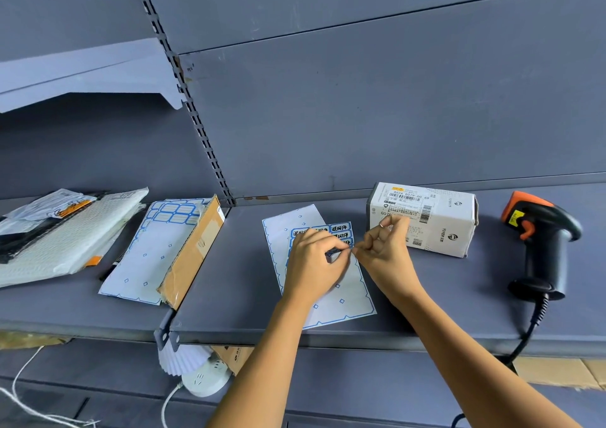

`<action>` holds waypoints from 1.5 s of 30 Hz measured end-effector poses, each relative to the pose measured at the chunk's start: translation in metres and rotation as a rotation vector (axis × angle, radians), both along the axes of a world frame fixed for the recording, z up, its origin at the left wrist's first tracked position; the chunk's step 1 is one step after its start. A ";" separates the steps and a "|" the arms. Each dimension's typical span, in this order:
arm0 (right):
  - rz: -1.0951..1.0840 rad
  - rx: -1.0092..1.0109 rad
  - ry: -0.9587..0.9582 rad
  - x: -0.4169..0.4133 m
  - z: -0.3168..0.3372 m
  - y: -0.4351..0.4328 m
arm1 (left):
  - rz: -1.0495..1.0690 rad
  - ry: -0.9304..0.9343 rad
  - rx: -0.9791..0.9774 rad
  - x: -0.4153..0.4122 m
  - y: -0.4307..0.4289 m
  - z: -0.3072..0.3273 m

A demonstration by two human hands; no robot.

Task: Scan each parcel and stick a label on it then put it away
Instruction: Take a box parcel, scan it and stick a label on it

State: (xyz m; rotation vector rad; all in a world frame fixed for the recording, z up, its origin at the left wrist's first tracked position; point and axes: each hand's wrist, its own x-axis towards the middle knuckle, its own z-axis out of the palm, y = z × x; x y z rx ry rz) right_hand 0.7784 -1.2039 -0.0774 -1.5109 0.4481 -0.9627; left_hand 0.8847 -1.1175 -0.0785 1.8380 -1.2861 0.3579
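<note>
While your left hand [314, 263] pinches a blue label [333, 252] on the sheet [354, 296], your right hand [383, 247] curls its fingers at that edge, grip unclear.

A white label sheet [331, 299] with blue borders lies on the grey-blue shelf [426, 296]; the parcel [439, 221] is white, the scanner [541, 244] black and orange.

Forearms reach forward, converging. Left hand [314, 263], palm down, pinches a label [333, 252]; right hand [387, 247] (a ring on one finger) pinches its other end, remaining fingers curled.
</note>
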 end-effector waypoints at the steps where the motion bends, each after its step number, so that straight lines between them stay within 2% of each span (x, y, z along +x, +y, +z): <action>1: -0.002 -0.006 0.005 0.000 0.000 0.000 | 0.000 0.007 0.003 0.000 0.000 0.001; 24: 0.007 -0.018 0.007 0.001 -0.002 -0.001 | 0.012 0.097 0.029 -0.005 0.001 0.007; 32: 0.007 -0.007 -0.006 0.001 -0.001 0.000 | 0.000 0.357 -0.091 -0.003 0.004 0.010; 36: 0.018 0.010 -0.008 0.001 -0.001 0.000 | -0.003 0.219 0.016 -0.003 0.001 0.008; 45: 0.013 -0.006 0.011 0.001 -0.001 -0.001 | 0.039 0.096 0.005 -0.003 0.000 0.004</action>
